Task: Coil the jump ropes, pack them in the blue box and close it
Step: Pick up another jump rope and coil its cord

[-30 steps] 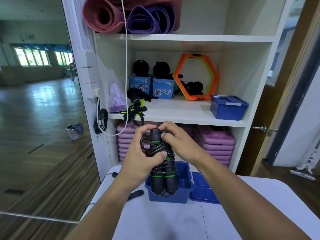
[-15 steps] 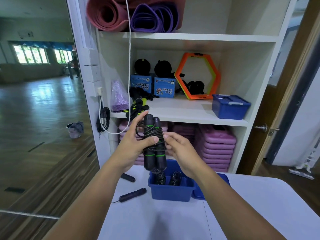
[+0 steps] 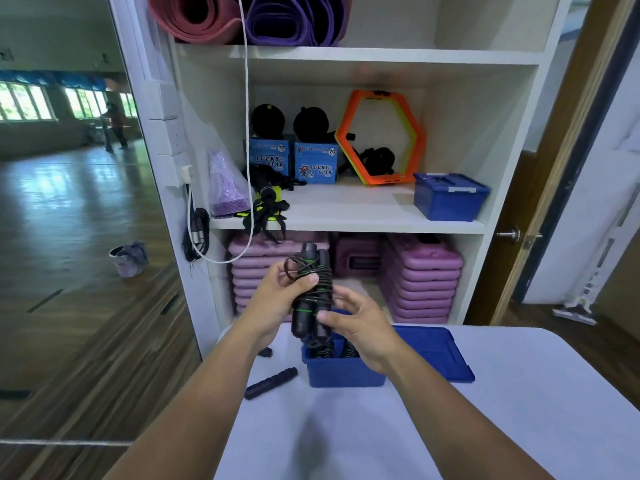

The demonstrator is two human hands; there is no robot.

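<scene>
Holding the coiled jump rope (image 3: pixel 311 296) upright at frame centre, my left grip (image 3: pixel 277 299) wrapped round its bound black handles, thumb across the cord. My right grip (image 3: pixel 363 330) is slack-fingered, its thumb tip touching the lower handle, not clasping. The bundle hangs just above the blue box (image 3: pixel 346 375), which stands open on the white worktop (image 3: pixel 519 410) with packed ropes (image 3: pixel 327 348) inside. Its lid (image 3: pixel 440 348) lies flat just right of it. A loose black handle (image 3: pixel 272 377) lies left of the box.

I'm seeing a black jump rope (image 3: pixel 304 318) banded green, blue box (image 3: pixel 346 374), blue lid (image 3: pixel 436 351), white tabletop (image 3: pixel 381 438), orange hexagon frame (image 3: pixel 389 179), pink stacked steps (image 3: pixel 419 282).
</scene>
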